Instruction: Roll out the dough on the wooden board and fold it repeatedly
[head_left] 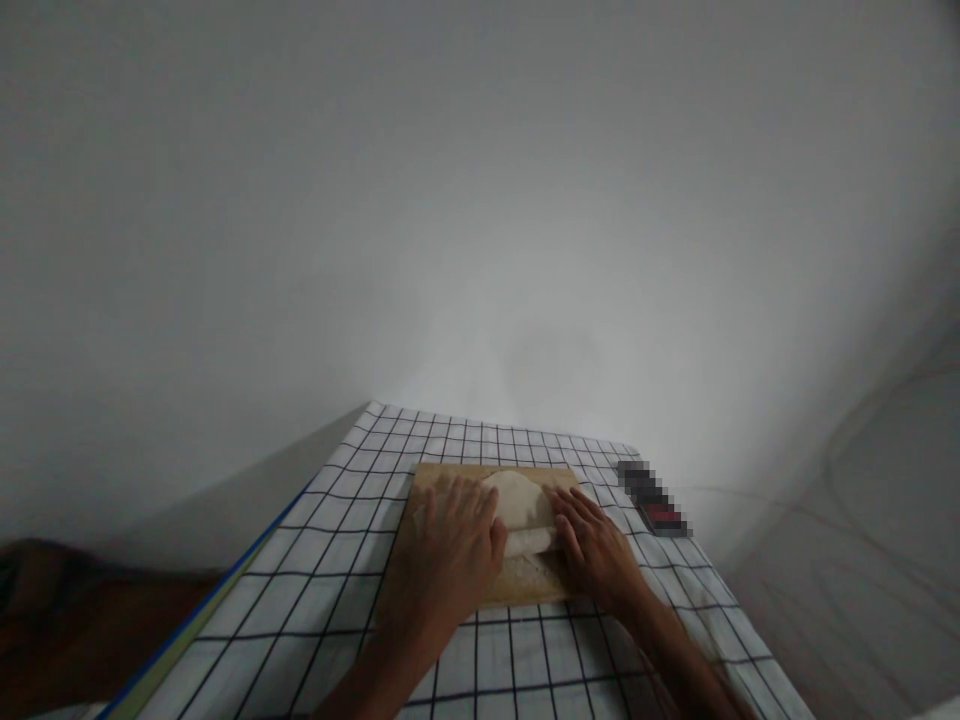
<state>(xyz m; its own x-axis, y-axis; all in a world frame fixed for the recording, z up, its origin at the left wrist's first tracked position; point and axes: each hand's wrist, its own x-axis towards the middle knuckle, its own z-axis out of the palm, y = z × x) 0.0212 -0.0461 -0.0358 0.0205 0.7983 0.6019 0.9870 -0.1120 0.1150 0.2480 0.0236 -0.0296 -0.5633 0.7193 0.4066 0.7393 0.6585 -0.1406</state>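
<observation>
The left hand [459, 540] and right hand [600, 545] lie palm-down, fingers outstretched and unclenched; a pale, cylindrical roll [529, 542] runs between them; a flat, rounded sheet of whitish dough [516, 498] spreads just beyond it, between both sets of fingers; below them is a rectangular tan board [429, 474] on a white, black-gridded tabletop [307, 565]; a dark, blurred, oblong object [651, 498] lies right of the right fingers.
</observation>
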